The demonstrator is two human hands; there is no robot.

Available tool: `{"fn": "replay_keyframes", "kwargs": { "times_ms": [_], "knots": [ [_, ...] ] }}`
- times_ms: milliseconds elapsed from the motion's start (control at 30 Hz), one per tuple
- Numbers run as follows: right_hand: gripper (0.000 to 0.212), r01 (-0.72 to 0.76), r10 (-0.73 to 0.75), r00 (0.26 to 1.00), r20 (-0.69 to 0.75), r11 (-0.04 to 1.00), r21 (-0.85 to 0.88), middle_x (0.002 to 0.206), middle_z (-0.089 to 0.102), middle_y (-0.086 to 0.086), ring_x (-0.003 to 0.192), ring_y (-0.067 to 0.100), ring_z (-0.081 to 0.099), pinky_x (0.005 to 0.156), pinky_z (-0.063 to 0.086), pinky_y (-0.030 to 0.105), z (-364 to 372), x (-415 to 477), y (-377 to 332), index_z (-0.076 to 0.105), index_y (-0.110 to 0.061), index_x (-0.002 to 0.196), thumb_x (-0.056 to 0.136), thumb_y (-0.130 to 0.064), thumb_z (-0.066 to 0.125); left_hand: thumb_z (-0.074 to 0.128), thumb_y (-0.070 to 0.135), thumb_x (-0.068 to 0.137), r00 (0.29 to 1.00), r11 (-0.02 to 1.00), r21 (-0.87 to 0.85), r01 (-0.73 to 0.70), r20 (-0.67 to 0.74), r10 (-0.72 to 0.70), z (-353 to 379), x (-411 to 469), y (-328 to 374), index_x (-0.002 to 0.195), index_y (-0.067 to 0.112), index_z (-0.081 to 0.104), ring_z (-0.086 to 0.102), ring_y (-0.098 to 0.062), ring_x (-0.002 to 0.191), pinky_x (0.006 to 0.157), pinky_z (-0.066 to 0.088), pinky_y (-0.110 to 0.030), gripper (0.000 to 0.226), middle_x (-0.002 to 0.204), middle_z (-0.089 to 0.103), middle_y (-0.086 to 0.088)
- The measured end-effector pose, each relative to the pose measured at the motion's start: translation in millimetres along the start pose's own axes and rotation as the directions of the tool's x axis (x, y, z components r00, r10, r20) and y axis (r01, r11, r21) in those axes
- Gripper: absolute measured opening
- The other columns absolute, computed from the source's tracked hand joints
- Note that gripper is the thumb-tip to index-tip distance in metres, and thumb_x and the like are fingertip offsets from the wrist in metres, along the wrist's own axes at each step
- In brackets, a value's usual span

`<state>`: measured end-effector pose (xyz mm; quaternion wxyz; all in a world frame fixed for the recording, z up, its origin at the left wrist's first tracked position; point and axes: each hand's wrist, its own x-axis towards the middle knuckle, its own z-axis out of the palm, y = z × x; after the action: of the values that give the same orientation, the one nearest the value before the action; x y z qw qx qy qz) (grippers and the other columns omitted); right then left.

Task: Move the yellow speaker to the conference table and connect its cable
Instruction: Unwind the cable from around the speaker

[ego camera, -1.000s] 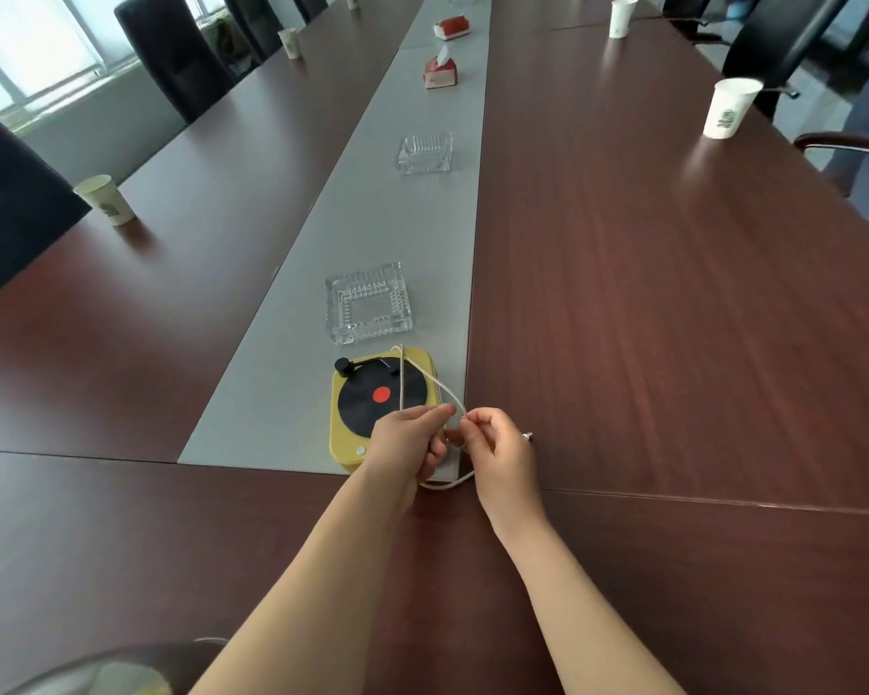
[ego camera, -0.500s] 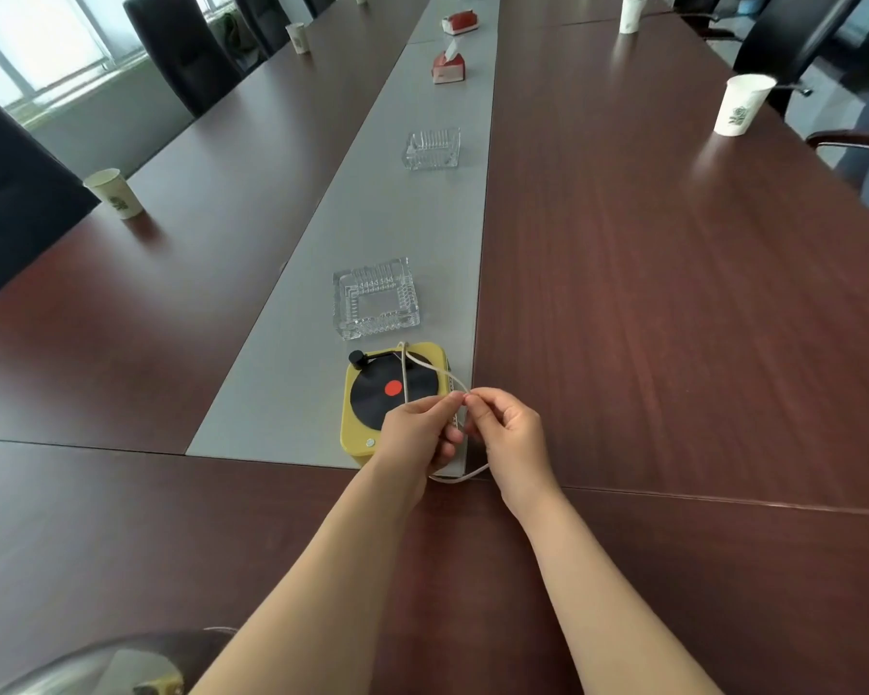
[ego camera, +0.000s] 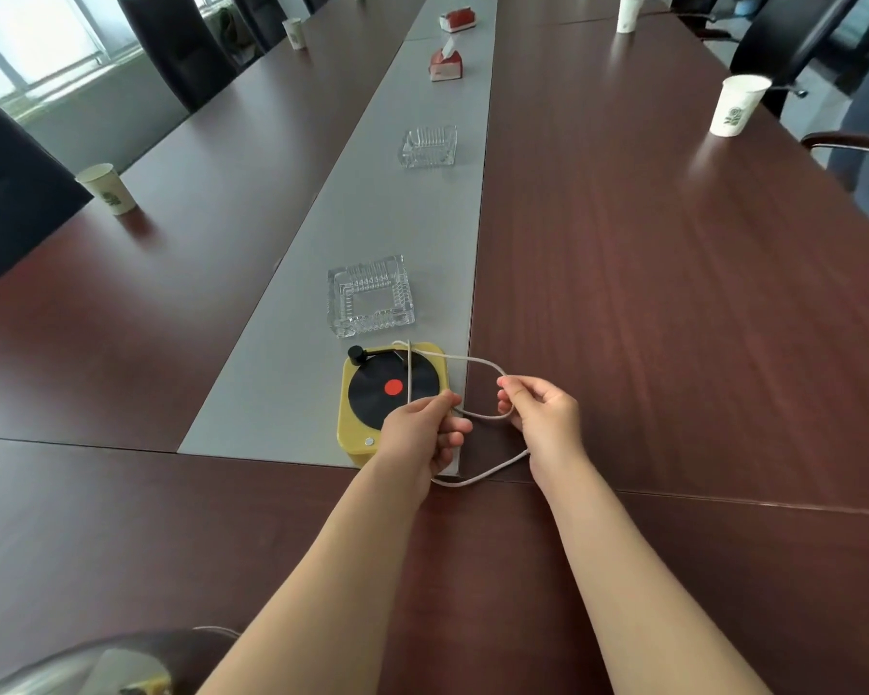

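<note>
Head view: the yellow speaker (ego camera: 392,393), shaped like a small record player with a black disc and red centre, sits low in the middle of the frame at the near end of the grey strip (ego camera: 372,218) that runs up the dark wooden conference table (ego camera: 673,293). A pale cable (ego camera: 477,362) runs from the speaker's far edge, across its disc and out to the right in loops.

The left hand (ego camera: 425,433) is over the speaker's lower right corner, fingers pinched on the cable. The right hand (ego camera: 543,413) is just to its right, above the brown wood, fingers curled and gripping another part of the same cable; a loop hangs below between both wrists.

Just above the speaker, almost touching it, stands a glass ashtray (ego camera: 371,294). A second ashtray (ego camera: 430,146) lies further up the strip, then two red tissue boxes (ego camera: 445,65) near the top. Paper cups (ego camera: 736,105) stand at the upper right, top centre-right and at the left edge. Black chairs (ego camera: 181,47) line the upper left.
</note>
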<state>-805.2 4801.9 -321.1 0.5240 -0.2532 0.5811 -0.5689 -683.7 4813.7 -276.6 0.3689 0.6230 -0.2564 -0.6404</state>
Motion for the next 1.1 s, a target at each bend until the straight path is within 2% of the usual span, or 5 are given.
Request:
{"fn": "replay_keyframes", "kwargs": {
  "times_ms": [333, 567, 733, 900, 1100],
  "knots": [
    [0.013, -0.071, 0.061, 0.997, -0.046, 0.966, -0.25, 0.067, 0.061, 0.004, 0.075, 0.022, 0.058, 0.086, 0.052, 0.043, -6, 12, -7, 0.067, -0.008, 0.074, 0.086, -0.007, 0.064, 0.052, 0.024, 0.095, 1.0, 1.0, -0.012, 0.008, -0.005, -0.008, -1, -2, 0, 0.089, 0.016, 0.062, 0.045, -0.001, 0.031, 0.038, 0.036, -0.012, 0.015, 0.039, 0.057, 0.005],
    [0.031, 0.008, 0.011, 0.999, 0.041, 0.904, -0.426, 0.099, 0.062, 0.004, 0.092, 0.016, 0.058, 0.072, 0.042, 0.022, -2, -2, -39, 0.066, -0.005, 0.112, 0.082, -0.006, 0.066, 0.045, 0.027, 0.097, 0.994, 0.995, -0.023, 0.096, 0.047, -0.095, -6, -12, 11, 0.091, 0.012, 0.06, 0.06, -0.004, 0.039, 0.035, 0.036, -0.01, 0.022, 0.047, 0.065, 0.004],
    [0.016, 0.191, -0.201, 0.979, 0.019, 0.891, -0.411, 0.081, 0.063, -0.002, 0.076, 0.012, 0.058, 0.065, 0.043, 0.021, 16, -20, -52, 0.07, -0.007, 0.097, 0.082, -0.013, 0.067, 0.044, 0.026, 0.096, 1.0, 0.996, -0.087, 0.012, 0.0, -0.012, -18, -17, 32, 0.081, 0.011, 0.06, 0.053, -0.002, 0.031, 0.028, 0.02, -0.008, 0.026, 0.041, 0.06, 0.005],
    [0.026, 0.183, -0.098, 0.97, 0.222, 0.896, -0.404, 0.055, 0.05, -0.004, 0.051, 0.009, 0.043, 0.054, 0.037, 0.026, 45, -36, -45, 0.059, -0.015, 0.064, 0.087, -0.025, 0.064, 0.05, 0.021, 0.094, 0.978, 0.954, -0.268, -0.137, -0.187, 0.088, -39, -11, 42, 0.073, 0.011, 0.055, 0.035, -0.002, 0.024, 0.028, 0.018, -0.009, 0.024, 0.032, 0.044, 0.007],
    [0.034, 0.166, -0.039, 0.959, 0.281, 0.88, -0.445, 0.093, 0.074, 0.02, 0.062, 0.014, 0.051, 0.057, 0.041, 0.02, 63, -48, -35, 0.072, -0.003, 0.094, 0.095, -0.029, 0.052, 0.055, 0.02, 0.092, 0.946, 0.967, -0.174, -0.184, -0.3, 0.126, -44, -4, 28, 0.078, 0.012, 0.057, 0.052, -0.007, 0.047, 0.041, 0.039, -0.015, 0.016, 0.046, 0.058, 0.006]
  ]
}}
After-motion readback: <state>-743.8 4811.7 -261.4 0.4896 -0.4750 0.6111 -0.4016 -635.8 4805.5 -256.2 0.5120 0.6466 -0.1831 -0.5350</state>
